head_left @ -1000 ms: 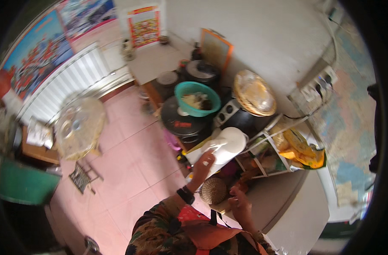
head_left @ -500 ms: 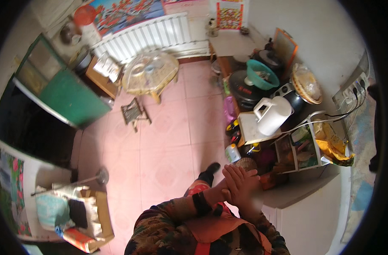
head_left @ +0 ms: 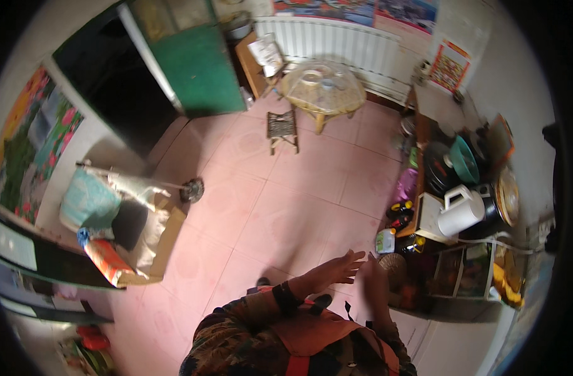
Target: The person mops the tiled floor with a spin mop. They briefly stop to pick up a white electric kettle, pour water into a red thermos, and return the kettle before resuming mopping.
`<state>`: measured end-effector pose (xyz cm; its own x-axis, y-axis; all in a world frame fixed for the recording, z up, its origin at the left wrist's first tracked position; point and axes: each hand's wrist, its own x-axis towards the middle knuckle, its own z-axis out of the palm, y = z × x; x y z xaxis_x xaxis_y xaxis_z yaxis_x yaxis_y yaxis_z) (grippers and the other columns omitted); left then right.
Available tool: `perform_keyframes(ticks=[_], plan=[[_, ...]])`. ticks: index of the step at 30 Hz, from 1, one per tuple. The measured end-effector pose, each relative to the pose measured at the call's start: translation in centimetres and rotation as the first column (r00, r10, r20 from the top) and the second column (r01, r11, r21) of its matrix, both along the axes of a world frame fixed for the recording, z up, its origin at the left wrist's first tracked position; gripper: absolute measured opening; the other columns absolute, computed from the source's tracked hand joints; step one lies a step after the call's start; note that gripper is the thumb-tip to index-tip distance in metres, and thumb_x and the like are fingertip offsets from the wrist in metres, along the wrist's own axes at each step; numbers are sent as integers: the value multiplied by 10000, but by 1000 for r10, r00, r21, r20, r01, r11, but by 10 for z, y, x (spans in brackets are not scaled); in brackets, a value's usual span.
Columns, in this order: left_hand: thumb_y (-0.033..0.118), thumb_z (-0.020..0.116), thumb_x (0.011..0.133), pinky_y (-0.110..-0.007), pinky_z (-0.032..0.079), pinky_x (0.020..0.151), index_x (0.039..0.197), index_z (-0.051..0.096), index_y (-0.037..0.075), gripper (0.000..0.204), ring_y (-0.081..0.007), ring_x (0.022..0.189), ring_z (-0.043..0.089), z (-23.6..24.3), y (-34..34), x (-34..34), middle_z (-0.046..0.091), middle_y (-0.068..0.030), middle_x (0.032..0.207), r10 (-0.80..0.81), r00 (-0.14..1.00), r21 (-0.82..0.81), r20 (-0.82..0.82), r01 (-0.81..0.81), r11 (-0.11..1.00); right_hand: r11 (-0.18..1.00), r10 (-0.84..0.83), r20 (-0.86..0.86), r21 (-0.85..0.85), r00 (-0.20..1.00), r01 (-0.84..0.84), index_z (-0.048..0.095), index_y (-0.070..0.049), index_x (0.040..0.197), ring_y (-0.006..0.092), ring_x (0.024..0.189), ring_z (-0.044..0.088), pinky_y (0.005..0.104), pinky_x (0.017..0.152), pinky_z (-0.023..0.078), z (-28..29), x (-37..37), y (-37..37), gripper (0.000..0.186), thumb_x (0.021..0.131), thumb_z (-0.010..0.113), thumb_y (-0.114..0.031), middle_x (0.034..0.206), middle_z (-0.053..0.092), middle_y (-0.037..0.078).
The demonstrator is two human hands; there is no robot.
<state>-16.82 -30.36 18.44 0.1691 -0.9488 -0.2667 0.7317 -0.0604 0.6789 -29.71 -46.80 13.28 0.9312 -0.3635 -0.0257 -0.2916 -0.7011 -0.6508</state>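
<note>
My left hand [head_left: 333, 272] is held out in front of my body with its fingers stretched, and it holds nothing. Close to its right, my right hand [head_left: 375, 276] points upward and is blurred by motion; its fingers look straight, with nothing seen in them. A narrow gap shows between the two hands. Just beyond them, to the right, lie a round woven basket [head_left: 392, 266] and a white jug with a coloured label [head_left: 385, 240]. Neither hand touches these.
A white electric kettle [head_left: 461, 212] stands on the cluttered counter at right. At the far side are a covered low table [head_left: 336, 100] and a folding stool [head_left: 281, 128]. A cardboard box [head_left: 167, 241] sits at left, below the green door [head_left: 195, 69]. Pink tiles cover the floor [head_left: 286, 194].
My hands were pressed together and have come apart. My view has turned left, so the room's things appear shifted to the right, and the box shows more fully.
</note>
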Motion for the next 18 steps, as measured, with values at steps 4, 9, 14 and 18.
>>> perform_keyframes(ticks=[4, 9, 14, 18], plan=[[470, 376, 1007, -387, 379, 1055, 1491, 213, 38, 669, -273, 1310, 434, 0, 99, 29, 417, -195, 1429, 243, 962, -42, 128, -239, 970, 936, 252, 40, -264, 967, -233, 448, 37, 1299, 435, 997, 547, 496, 851, 427, -17, 32, 56, 460, 920, 542, -207, 1164, 574, 252], [401, 492, 983, -386, 417, 1021, 1456, 292, 27, 635, -264, 1234, 510, -4, 266, 72, 504, -182, 1347, 590, 766, -9, 255, -608, 794, 899, 432, 74, -114, 899, -423, 503, 80, 1217, 447, 1008, 579, 479, 879, 468, -15, 103, 158, 419, 881, 579, -159, 1133, 587, 284], [365, 560, 957, -372, 462, 968, 1419, 356, 21, 612, -254, 1144, 575, -4, 411, 117, 581, -165, 1236, 807, 469, 45, 358, -872, 487, 788, 614, 107, -38, 782, -614, 503, 88, 1196, 448, 1044, 571, 475, 912, 466, 1, 181, 258, 421, 863, 585, -155, 1130, 584, 297], [376, 606, 930, -350, 469, 940, 1412, 358, -7, 663, -233, 1109, 585, 16, 470, 162, 590, -150, 1179, 862, 264, -6, 433, -955, 296, 718, 696, 60, -55, 716, -694, 494, 82, 1208, 450, 1054, 563, 480, 911, 465, 13, 223, 298, 426, 872, 574, -168, 1145, 574, 298]])
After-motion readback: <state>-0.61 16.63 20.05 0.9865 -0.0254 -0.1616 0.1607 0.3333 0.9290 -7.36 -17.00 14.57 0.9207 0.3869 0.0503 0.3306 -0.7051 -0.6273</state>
